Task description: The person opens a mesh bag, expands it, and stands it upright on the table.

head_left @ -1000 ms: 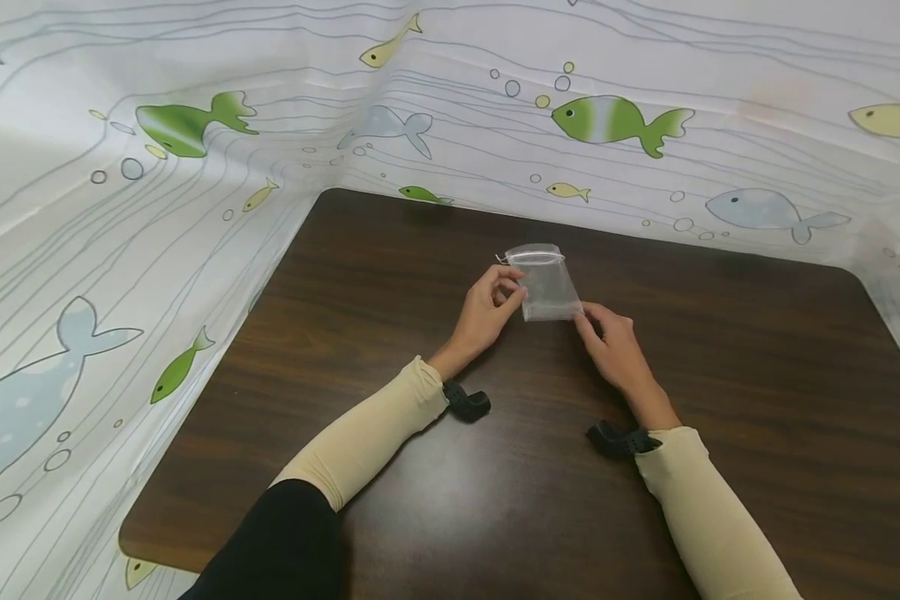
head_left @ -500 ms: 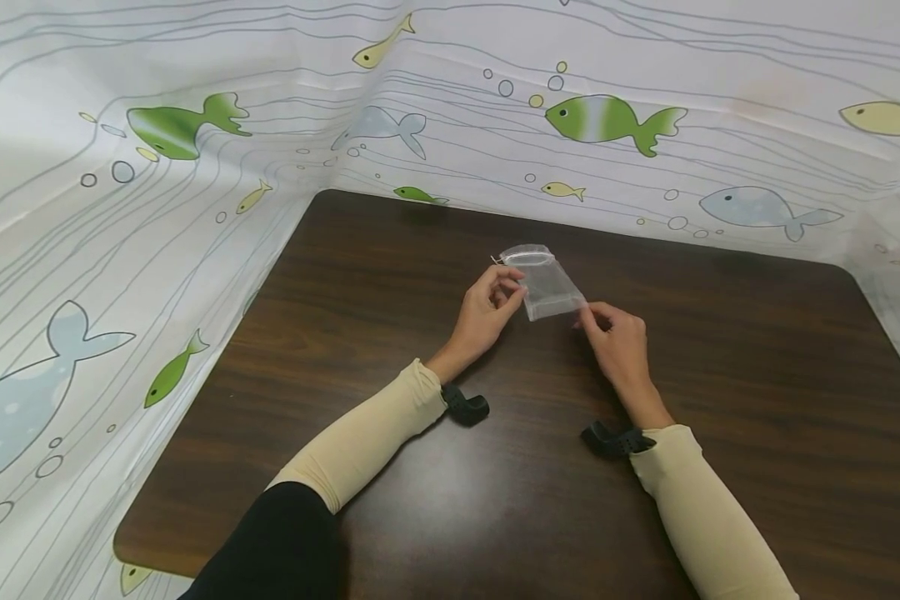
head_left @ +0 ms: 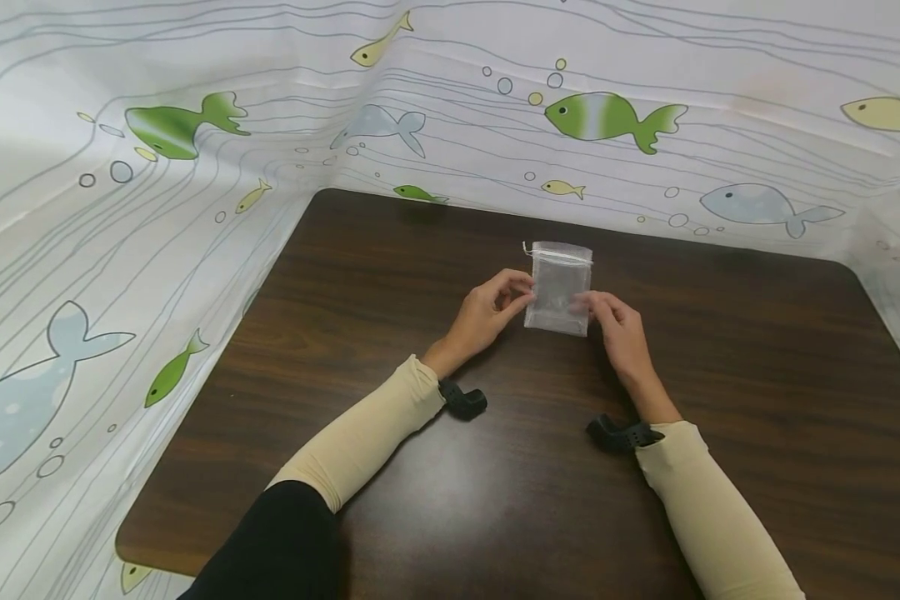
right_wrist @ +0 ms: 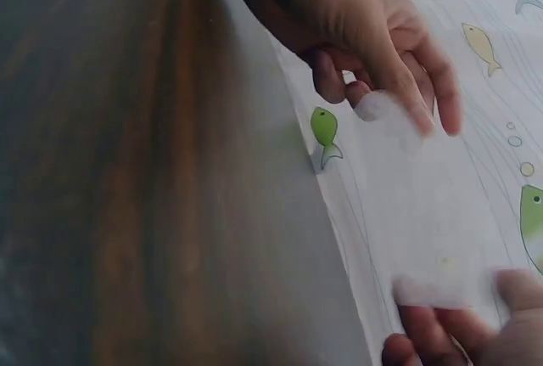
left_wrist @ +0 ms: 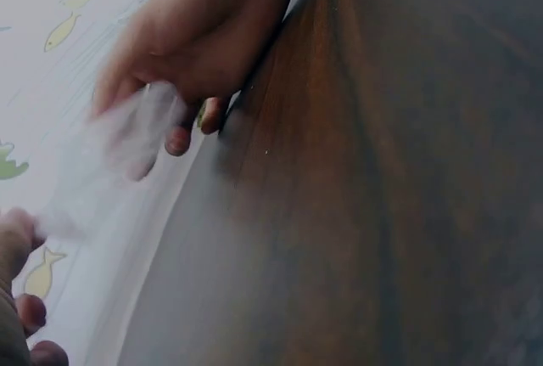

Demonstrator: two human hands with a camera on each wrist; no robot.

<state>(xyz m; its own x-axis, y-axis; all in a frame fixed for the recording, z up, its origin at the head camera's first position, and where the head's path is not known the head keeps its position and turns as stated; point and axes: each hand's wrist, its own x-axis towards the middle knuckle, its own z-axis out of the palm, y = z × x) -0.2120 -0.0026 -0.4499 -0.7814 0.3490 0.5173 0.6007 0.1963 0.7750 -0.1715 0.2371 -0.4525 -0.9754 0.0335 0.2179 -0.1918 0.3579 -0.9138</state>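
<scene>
A small sheer white drawstring pouch [head_left: 560,287] is held up over the far part of the table, its cord end toward the back. At its left edge my left hand [head_left: 487,308] pinches the cloth between thumb and fingers. My right hand [head_left: 624,329] is at the lower right edge; its fingertips show faintly through the mesh, behind it. In the right wrist view the right thumb [right_wrist: 516,288] stands apart from the blurred pouch [right_wrist: 424,205]. The left wrist view has the pouch [left_wrist: 110,158] stretching between both hands, too blurred for detail.
A dark wood-grain table [head_left: 435,500] lies under both arms. White sheeting [head_left: 495,142] printed with fish rises behind it and along the left side. A black strap mount [head_left: 465,402] sits at the left wrist, another mount [head_left: 618,435] at the right.
The pouch has swung from slanting left to nearly upright and moved slightly right. My right hand has gone from pinching its lower right corner to having its fingers behind the cloth.
</scene>
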